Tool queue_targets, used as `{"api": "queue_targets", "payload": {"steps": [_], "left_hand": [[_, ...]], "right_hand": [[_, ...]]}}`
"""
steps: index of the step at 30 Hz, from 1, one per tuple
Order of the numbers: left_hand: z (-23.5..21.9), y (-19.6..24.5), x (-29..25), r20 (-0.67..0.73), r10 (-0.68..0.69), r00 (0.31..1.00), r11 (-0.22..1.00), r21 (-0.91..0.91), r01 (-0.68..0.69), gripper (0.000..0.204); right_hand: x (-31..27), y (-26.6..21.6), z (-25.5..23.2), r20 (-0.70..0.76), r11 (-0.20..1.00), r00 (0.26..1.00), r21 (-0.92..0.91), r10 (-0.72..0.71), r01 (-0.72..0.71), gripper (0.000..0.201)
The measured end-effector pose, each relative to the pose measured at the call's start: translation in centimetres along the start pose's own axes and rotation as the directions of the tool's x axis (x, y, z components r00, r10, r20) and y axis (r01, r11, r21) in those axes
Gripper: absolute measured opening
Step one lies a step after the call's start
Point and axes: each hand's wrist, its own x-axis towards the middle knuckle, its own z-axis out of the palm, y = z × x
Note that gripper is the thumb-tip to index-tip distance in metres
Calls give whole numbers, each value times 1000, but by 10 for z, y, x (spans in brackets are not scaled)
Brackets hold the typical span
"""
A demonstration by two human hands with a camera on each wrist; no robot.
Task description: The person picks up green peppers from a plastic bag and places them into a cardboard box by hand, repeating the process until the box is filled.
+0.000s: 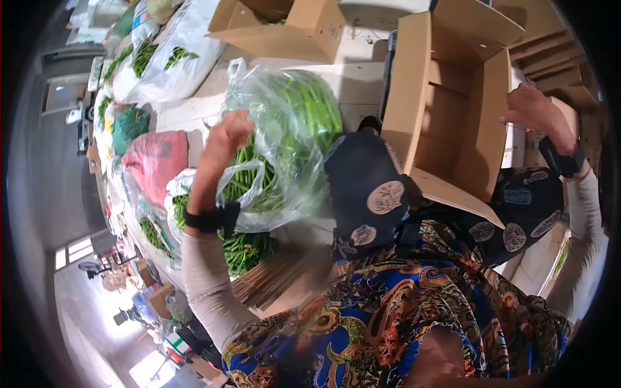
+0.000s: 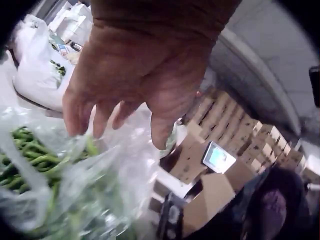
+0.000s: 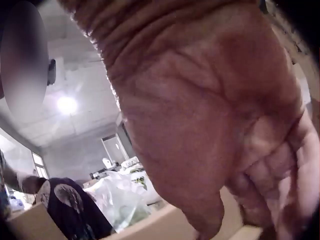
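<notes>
A clear plastic bag (image 1: 304,129) full of long green vegetables, which look like beans or peppers, stands to the left of the person's knee. My left hand (image 1: 226,139) hovers at the bag's left side, its fingers loosely bent with nothing between them; the left wrist view has the same hand (image 2: 145,75) over the bag (image 2: 100,190). Between the knees an opened cardboard box (image 1: 446,116) tilts with its flaps spread, bare inside. My right hand (image 1: 537,110) is beside the box's right wall, fingers loosely curled. Close up in the right wrist view, that palm (image 3: 200,110) holds nothing.
Another cardboard box (image 1: 284,32) stands on the tiled floor ahead. A pink sack (image 1: 158,161), a green bag (image 1: 130,129) and a white sack (image 1: 171,64) line the left. A bundle of thin sticks (image 1: 272,278) lies near the left elbow. Stacked cartons (image 2: 225,120) stand beyond.
</notes>
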Motion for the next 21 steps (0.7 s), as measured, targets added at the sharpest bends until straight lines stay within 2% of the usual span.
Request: {"api": "queue_targets", "payload": {"steps": [1,2,3,5,6,7,9,10,11,13,14,16,17,18,19,20,21], "left_hand": [[7,-37,-9,-47,102,994,981,169,-93,73],[23,-75,-15,-163,193,968,921,369,-122,73],[22,-108,-34,-253,302,919,821,559,-116,74],[52,-111,-68,-149,208,967,634,773,-18,72],[68,-97,-76,-47,74,996,555,832,-2,71],[78,-88,-91,52,-77,996,477,879,-9,70],[91,-137,-118,107,17,994,431,897,-104,51],[103,-142,-129,176,-104,979,406,906,-120,47],[119,-145,-140,241,-224,944,383,913,-142,44],[170,-216,-182,292,68,954,608,746,-272,43],[176,-210,-191,284,69,956,614,743,-265,43],[176,-186,-208,453,320,832,486,675,-555,47],[166,-146,-205,453,320,833,488,675,-554,47],[153,-108,-197,319,173,932,528,768,-362,52],[140,-75,-186,165,19,986,537,830,-149,57],[134,-58,-171,-22,214,977,481,873,-86,59],[124,-46,-153,-190,410,892,436,900,-8,62]], "right_hand": [[-1,-3,-9,-119,996,989,30,-84,88,39],[0,-7,-16,-235,983,958,50,-162,178,34],[-2,-42,-31,-242,980,954,39,-179,194,34],[-1,-83,-59,-304,959,936,159,-178,234,33],[8,-93,-68,-308,949,924,144,-226,280,31],[14,-109,-79,-304,949,922,127,-238,287,31],[28,-137,-92,-254,896,893,153,-372,417,32],[38,-142,-87,-343,864,827,78,-445,497,31],[46,-150,-86,-340,861,825,74,-452,503,31],[61,-168,-89,-510,777,645,-76,-568,624,31],[69,-173,-93,-447,769,684,-15,-577,639,33],[78,-184,-86,-460,761,667,-30,-586,648,32],[80,-189,-84,-476,754,650,-43,-592,655,32],[82,-193,-86,-473,750,648,-43,-597,660,32],[84,-198,-89,-327,789,754,35,-570,613,33],[86,-198,-92,-171,831,831,93,-529,548,33],[88,-200,-93,-173,832,830,82,-530,548,33]]}}
